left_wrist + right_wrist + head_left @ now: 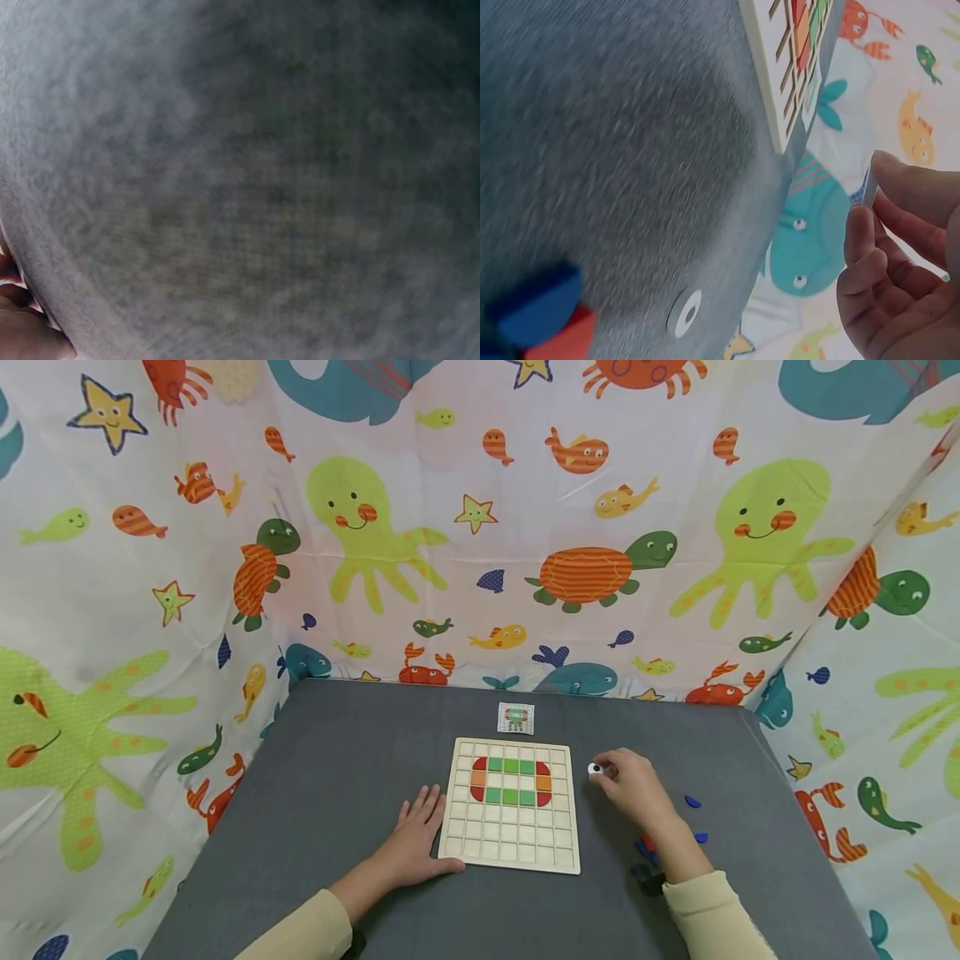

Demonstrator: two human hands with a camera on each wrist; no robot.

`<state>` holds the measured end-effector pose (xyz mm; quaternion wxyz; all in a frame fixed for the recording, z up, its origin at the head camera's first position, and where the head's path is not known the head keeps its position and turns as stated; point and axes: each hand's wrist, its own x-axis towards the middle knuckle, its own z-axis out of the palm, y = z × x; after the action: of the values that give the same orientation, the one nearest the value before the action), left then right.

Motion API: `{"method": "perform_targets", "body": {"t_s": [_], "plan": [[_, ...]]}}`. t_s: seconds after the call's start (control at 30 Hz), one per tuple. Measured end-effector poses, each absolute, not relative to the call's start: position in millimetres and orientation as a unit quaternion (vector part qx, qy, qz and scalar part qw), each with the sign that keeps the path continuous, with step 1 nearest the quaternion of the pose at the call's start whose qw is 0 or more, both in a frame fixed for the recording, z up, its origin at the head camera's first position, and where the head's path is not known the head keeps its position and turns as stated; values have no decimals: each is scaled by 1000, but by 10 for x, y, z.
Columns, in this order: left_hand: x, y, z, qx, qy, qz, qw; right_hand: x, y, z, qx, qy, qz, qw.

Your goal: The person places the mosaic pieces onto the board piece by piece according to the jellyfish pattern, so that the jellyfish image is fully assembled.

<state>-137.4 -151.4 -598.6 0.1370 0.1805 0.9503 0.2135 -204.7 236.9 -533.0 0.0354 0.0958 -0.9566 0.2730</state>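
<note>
My right hand [633, 785] pinches a small white disc with a black dot [596, 768] between thumb and fingertips, just off the board's right edge. Edge-on, the thin pale piece [869, 187] shows between those fingers in the right wrist view. A wooden grid board [510, 853] lies mid-table; a ring of red, orange and green tiles [511, 766] fills some upper squares. Spread flat at the board's left side is my left hand [416, 843], its thumb at the lower left corner. The left wrist view is mostly blurred grey cloth.
Behind the board lies a small printed pattern card [516, 718]. Another white disc with a dark centre [684, 313] lies on the grey cloth. Loose blue pieces [540, 304] and a red piece [562, 337] lie near my right forearm. A patterned curtain [495, 543] surrounds the table.
</note>
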Motion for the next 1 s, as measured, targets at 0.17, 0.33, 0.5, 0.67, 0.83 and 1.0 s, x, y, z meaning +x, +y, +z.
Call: {"method": "perform_targets", "body": {"t_s": [0.17, 0.33, 0.5, 0.67, 0.83, 1.0], "plan": [[-1369, -1506, -5987, 182, 950, 213, 136, -2071, 2229, -5317, 96, -957, 273, 21], [-1371, -1499, -5989, 183, 950, 214, 137, -2102, 2112, -5353, 103, -958, 267, 8], [-1381, -1503, -5982, 180, 950, 214, 137, -2139, 1971, -5402, 115, -960, 257, -8], [-1384, -1507, -5988, 183, 951, 212, 133, -2163, 1836, -5437, 132, -957, 259, -17], [-1384, -1506, -5980, 186, 951, 212, 129, -2194, 1722, -5488, 140, -952, 271, -34], [-1379, -1504, -5972, 187, 950, 212, 130, -2214, 1632, -5534, 154, -948, 277, -40]]}}
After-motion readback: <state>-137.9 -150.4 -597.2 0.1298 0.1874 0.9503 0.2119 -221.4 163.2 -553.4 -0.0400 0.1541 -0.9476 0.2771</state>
